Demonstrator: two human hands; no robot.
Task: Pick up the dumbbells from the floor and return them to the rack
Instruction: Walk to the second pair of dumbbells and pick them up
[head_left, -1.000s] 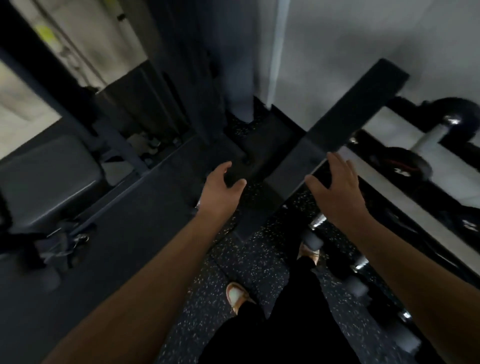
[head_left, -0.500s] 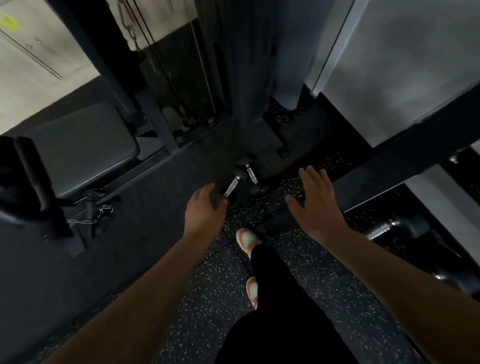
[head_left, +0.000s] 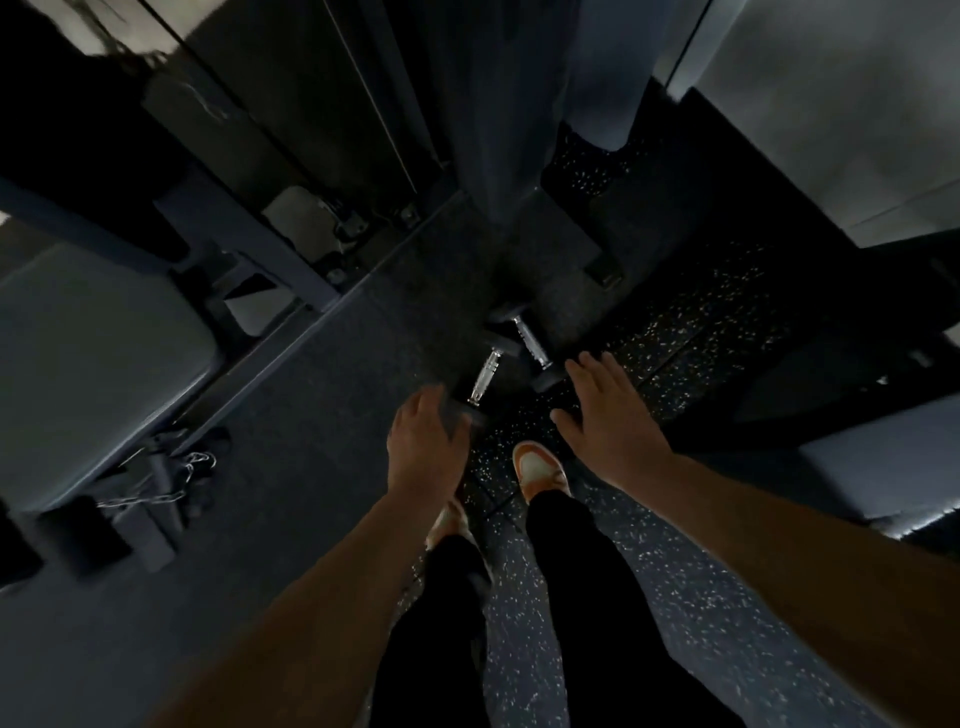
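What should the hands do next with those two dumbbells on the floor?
Probably lower both hands onto the chrome handles. Both are open and empty: the left hand hovers by the nearer dumbbell, the right hand beside the farther dumbbell. Neither has a grip yet.

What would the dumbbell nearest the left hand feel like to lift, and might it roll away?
The left dumbbell is probably heavy for its size: thick dark heads on a short metal bar. Its ridged chrome handle should give the left hand a firm hold. Nudged, it might roll a little; the head shape is too dark to tell, and the second dumbbell lies close alongside.
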